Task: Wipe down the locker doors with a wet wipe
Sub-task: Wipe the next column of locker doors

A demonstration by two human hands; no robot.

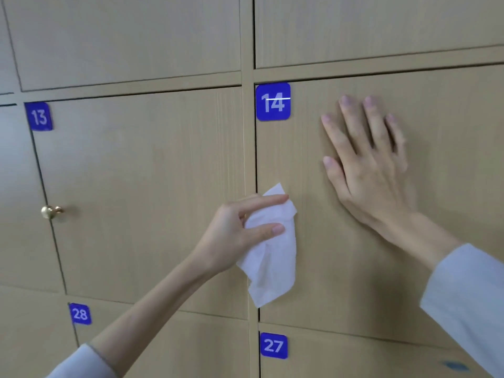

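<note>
Nearest the camera, two pale sleeves enter from the bottom corners. The left hand pinches a crumpled white wet wipe between thumb and forefinger, the cloth hanging loose below the fingers. It sits at the left edge of the door numbered 14, over the gap beside the frame; whether the wipe touches the wood cannot be told. The right hand lies flat on that same door, fingers straight and spread, up and to the right of the wipe and well apart from the left hand. The blue plate reading 14 sits in the door's upper left corner, left of the right fingertips. Left of door 14 is door 13, with a brass knob near its left edge. Below door 14 are plates 27 and 28.
</note>
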